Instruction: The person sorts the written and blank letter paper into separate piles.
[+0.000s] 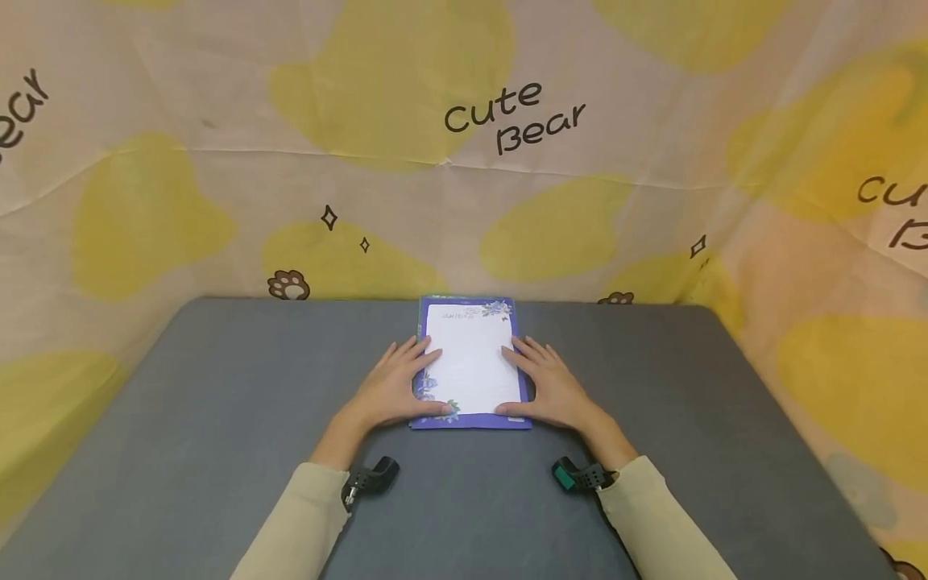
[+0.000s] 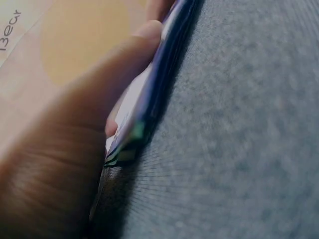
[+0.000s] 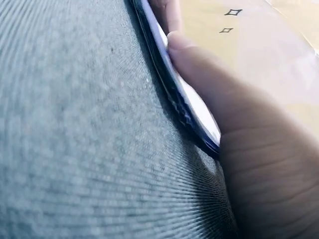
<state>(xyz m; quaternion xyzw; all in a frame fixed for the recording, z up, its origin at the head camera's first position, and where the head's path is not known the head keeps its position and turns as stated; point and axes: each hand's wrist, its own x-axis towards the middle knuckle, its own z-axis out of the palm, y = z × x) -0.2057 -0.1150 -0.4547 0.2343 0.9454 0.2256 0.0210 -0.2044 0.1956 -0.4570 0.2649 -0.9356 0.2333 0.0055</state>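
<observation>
Fingers (image 1: 426,360) fan out almost straight on both hands in the head view. The left hand (image 1: 391,389) and the right hand (image 1: 554,389) face each other across a rectangular paper pad with a purple border, white centre and blue flowers (image 1: 471,362). Their fingertips touch its side margins, index fingers reaching the white part, while both thumbs point inward across its near end. Neither hand curls round it. The pad lies on the grey, fabric-covered counter (image 1: 464,524), near its far edge. Both forearms, in beige sleeves (image 1: 290,524), slant inward from below, each wrist wearing a dark strap (image 1: 373,477).

From the left wrist, the thumb lies extended along the pad's near end, its tip on the upper surface; layered edges and a greenish corner show below.

From the right wrist, that thumb stretches likewise, tip against the top edge, the other fingers largely hidden behind it.
</observation>
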